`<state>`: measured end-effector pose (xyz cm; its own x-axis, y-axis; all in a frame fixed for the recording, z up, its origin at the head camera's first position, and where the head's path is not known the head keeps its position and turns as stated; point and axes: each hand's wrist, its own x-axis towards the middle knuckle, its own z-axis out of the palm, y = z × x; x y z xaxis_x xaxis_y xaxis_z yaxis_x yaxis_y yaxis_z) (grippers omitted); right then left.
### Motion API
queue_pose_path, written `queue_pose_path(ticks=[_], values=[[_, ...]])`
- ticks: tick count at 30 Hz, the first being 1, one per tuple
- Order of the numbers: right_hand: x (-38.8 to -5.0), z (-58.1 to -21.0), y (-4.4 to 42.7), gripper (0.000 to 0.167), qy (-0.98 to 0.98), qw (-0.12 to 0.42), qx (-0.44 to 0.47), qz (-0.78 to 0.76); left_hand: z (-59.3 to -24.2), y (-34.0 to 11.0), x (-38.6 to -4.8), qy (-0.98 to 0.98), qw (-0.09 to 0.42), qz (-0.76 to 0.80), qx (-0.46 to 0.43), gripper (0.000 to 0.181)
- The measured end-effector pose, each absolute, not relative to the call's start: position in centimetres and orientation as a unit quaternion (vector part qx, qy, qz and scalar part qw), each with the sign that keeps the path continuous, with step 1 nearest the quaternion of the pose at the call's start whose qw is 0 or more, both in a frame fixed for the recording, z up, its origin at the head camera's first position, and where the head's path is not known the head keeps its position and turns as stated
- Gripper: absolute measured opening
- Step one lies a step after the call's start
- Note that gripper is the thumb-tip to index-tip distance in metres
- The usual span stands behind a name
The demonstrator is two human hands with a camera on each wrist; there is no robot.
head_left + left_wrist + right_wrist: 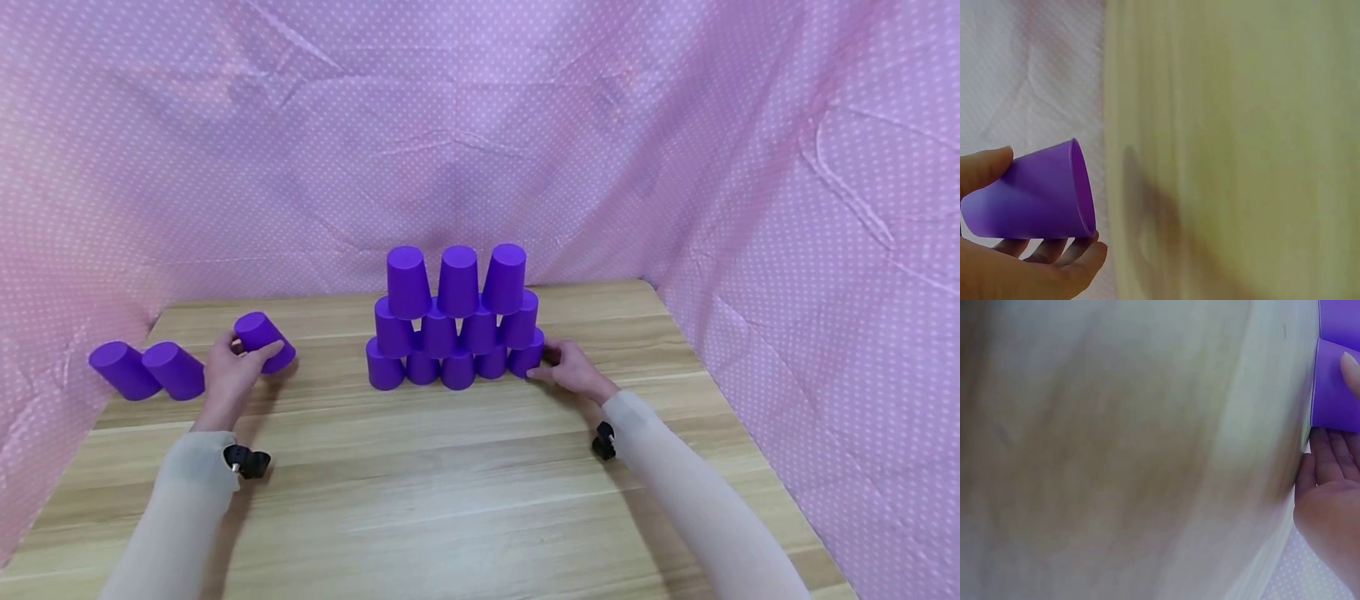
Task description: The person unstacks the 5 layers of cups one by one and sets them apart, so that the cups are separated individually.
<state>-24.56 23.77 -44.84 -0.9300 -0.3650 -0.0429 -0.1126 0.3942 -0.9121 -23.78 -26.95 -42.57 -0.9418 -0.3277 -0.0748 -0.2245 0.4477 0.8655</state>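
Off the table at the left, my left hand (231,371) grips an upside-down purple cup (258,332). In the left wrist view its thumb lies on one side of the cup (1035,194) and the fingers on the other, with the rim facing the table. Upside-down purple cups stand stacked mid-table in three tiers, with three cups on top, such as the middle top cup (458,283). My right hand (572,367) holds the right end cup (522,360) of the bottom row, thumb in front and fingers at its far side. The right wrist view cuts off part of this cup (1334,387).
Two more purple cups, the outer one (126,372) and the inner one (174,372), stand upside down left of my left hand. Pink dotted cloth (300,167) hangs behind and beside the wooden table (420,483).
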Motion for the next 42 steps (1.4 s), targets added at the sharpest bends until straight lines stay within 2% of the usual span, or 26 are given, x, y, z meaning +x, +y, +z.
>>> queue_pose_path(ticks=[8,12,23,29,36,42], values=[[-25.6,-46.7,24.2,0.050,0.837,0.112,-0.137,-0.517,-44.1,-28.9,-23.2,-0.837,0.035,-0.512,0.191,0.085],[-25.9,-47.3,24.4,0.050,0.842,0.106,-0.132,-0.511,-44.8,-29.4,-23.0,-0.839,0.049,-0.500,0.207,0.078],[-25.9,-47.6,24.5,0.047,0.835,0.099,-0.145,-0.522,-44.9,-30.4,-23.2,-0.838,0.063,-0.490,0.232,0.082],[-25.8,-47.2,24.5,0.050,0.829,0.114,-0.144,-0.528,-45.3,-31.3,-23.0,-0.837,0.061,-0.491,0.234,0.083],[-25.9,-47.7,24.5,0.047,0.834,0.101,-0.146,-0.523,-45.2,-31.8,-22.9,-0.843,0.055,-0.484,0.229,0.081],[-25.1,-46.0,24.0,0.045,0.815,0.111,-0.153,-0.547,-45.0,-31.7,-22.9,-0.842,0.052,-0.482,0.235,0.086]])
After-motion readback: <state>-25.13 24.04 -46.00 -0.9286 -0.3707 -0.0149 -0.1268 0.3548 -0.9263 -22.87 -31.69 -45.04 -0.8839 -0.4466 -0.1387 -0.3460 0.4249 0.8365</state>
